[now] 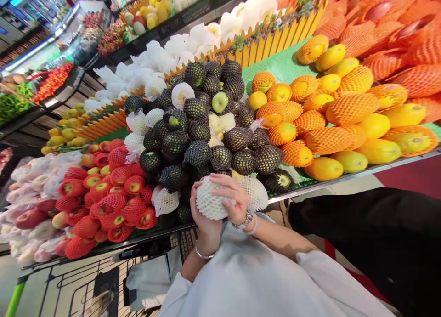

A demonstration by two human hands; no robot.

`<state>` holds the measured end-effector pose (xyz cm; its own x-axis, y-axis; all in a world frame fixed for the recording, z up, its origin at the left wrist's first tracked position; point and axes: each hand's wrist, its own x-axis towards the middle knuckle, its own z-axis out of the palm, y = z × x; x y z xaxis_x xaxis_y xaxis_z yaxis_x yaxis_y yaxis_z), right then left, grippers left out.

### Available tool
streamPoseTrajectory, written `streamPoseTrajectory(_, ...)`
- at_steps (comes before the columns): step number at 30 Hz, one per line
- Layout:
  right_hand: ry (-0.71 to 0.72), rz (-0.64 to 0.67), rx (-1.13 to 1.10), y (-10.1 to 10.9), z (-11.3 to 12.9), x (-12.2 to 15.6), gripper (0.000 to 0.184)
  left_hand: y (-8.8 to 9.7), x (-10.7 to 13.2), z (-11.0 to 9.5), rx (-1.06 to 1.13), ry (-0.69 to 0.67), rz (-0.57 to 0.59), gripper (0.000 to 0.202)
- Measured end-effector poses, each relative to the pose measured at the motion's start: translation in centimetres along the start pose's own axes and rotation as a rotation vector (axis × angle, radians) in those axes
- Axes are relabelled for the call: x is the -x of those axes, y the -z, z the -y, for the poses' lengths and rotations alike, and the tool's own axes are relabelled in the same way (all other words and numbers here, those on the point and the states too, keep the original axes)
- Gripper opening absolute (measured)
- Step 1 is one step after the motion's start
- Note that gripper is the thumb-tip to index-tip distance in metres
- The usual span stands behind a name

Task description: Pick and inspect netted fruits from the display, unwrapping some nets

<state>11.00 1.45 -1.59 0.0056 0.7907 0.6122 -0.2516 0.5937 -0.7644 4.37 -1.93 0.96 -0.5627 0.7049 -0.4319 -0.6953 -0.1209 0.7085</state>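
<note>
Both of my hands hold one fruit wrapped in white foam netting (213, 201) just in front of the display's front edge. My left hand (201, 216) cups it from below and behind, fingers curled around it. My right hand (231, 198) lies over its top with fingers wrapped on the netting; a watch sits on that wrist. Directly behind the fruit rises a heap of green apples in black foam netting (203, 128), with a few white-netted ones mixed in.
Red apples in red netting (113, 197) lie to the left, orange-netted yellow mangoes (337, 115) to the right. A yellow picket divider (268, 46) runs behind. A shopping cart (103, 280) stands below left. A dark-clothed person (379, 243) is at right.
</note>
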Motion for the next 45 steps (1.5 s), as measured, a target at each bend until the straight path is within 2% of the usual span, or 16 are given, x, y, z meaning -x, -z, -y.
streamPoseTrajectory(4, -0.132, -0.106, 0.045, -0.6, 0.3, -0.3, 0.038, 0.1, -0.4, 0.6, 0.046, 0.049, -0.085, 0.021)
streamPoseTrajectory(10, -0.035, -0.163, -0.037, -0.8, -0.1, 0.6, 0.031, 1.0, -0.2, 1.5, 0.04, 0.017, -0.102, 0.017)
streamPoseTrajectory(13, -0.056, -0.156, -0.079, -0.3, -0.5, 0.9, 0.028, 1.2, -0.4, 1.9, 0.052, 0.042, -0.114, 0.017)
streamPoseTrajectory(16, -0.206, -0.025, -0.069, 0.5, -0.5, 1.0, 0.035, 0.6, -1.3, 1.7, 0.045, 0.107, -0.135, 0.019)
streamPoseTrajectory(20, -0.492, 0.131, -0.243, 1.5, -0.1, 0.8, 0.074, -0.7, -2.9, 0.0, 0.021, 0.102, -0.141, 0.023)
streamPoseTrajectory(23, -0.611, 0.229, -0.324, 2.1, 0.3, 0.5, 0.083, -1.1, -3.3, -0.7, 0.018, 0.037, -0.105, 0.039)
streamPoseTrajectory(26, -0.73, 0.324, -0.334, 2.4, 0.1, 0.2, 0.094, -0.5, -3.1, -0.1, -0.061, -0.042, -0.048, 0.061)
streamPoseTrajectory(29, -0.815, 0.269, -0.333, 2.2, -0.6, 0.2, 0.084, 0.4, -3.2, 1.0, -0.134, -0.178, 0.015, 0.064)
streamPoseTrajectory(33, -0.924, 0.148, -0.408, 2.2, -1.7, 0.3, 0.073, 1.7, -4.3, 1.1, -0.057, -0.226, 0.055, 0.044)
streamPoseTrajectory(35, -0.902, 0.078, -0.397, 2.9, -2.5, -0.7, 0.072, 2.9, -4.8, 0.3, -0.002, -0.326, 0.072, 0.038)
streamPoseTrajectory(36, -0.84, 0.046, -0.341, 3.5, -3.0, -1.7, 0.073, 3.8, -5.0, -0.3, 0.001, -0.394, 0.077, 0.036)
streamPoseTrajectory(38, -0.621, 0.003, -0.082, 5.2, -4.4, -4.7, 0.074, 6.1, -5.3, -1.5, -0.041, -0.535, 0.024, 0.032)
streamPoseTrajectory(40, -0.427, -0.001, 0.172, 7.0, -6.4, -8.6, 0.078, 9.1, -5.3, -2.9, -0.091, -0.647, -0.121, 0.024)
streamPoseTrajectory(42, -0.336, 0.034, 0.341, 8.7, -8.9, -12.4, 0.079, 12.6, -5.2, -4.5, -0.098, -0.733, -0.289, 0.017)
streamPoseTrajectory(45, -0.465, 0.081, 0.533, 10.4, -12.8, -15.8, 0.082, 18.4, -4.7, -7.5, -0.056, -0.834, -0.555, 0.013)
